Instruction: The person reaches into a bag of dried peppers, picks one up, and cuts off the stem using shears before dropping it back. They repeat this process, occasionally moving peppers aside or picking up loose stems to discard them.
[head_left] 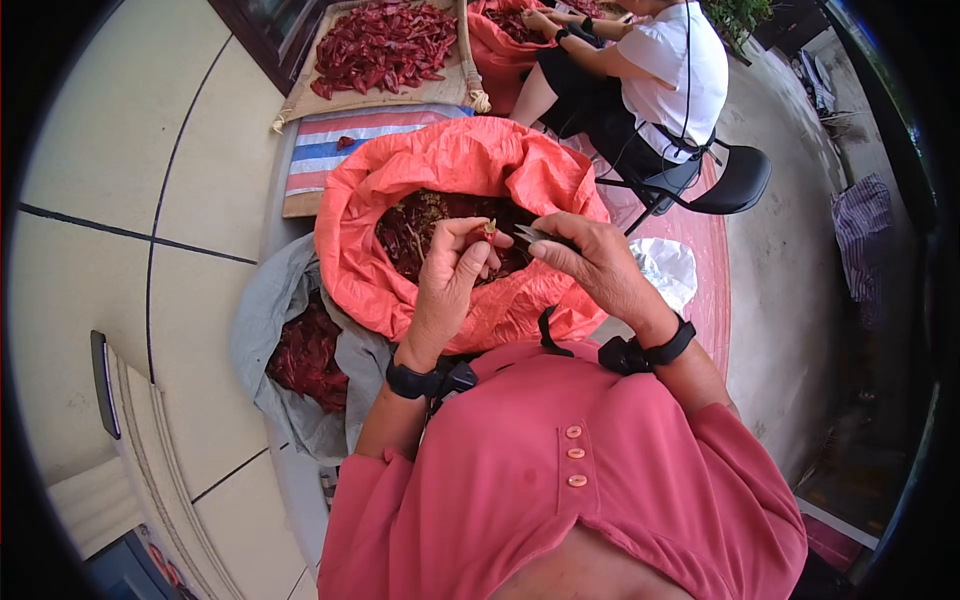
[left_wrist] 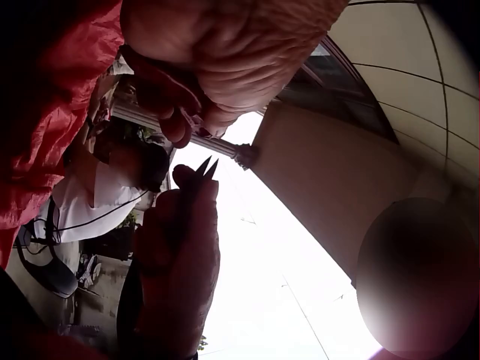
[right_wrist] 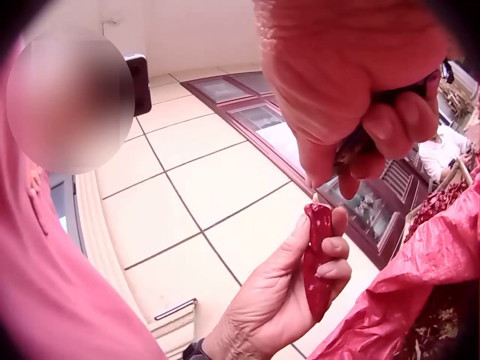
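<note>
In my left hand (head_left: 452,272) I hold a dried red chili pepper (right_wrist: 318,259), its stem end up between thumb and fingers. My right hand (head_left: 598,258) grips small scissors (head_left: 532,234), mostly hidden in the palm. Their two pointed blades (left_wrist: 205,168) stick out slightly apart toward the chili, close to its stem end. Both hands are over a big red woven sack (head_left: 350,190) with its rim rolled down. Inside lie dark chilies and pale stem bits (head_left: 455,207).
A grey sack (head_left: 262,285) of red chilies (head_left: 308,352) stands at the left. Beyond the red sack, chilies (head_left: 385,48) cover a tray above a striped sheet (head_left: 312,150). Another person (head_left: 672,65) sits on a black chair (head_left: 740,180) at the back right, hands at another red sack (head_left: 488,45).
</note>
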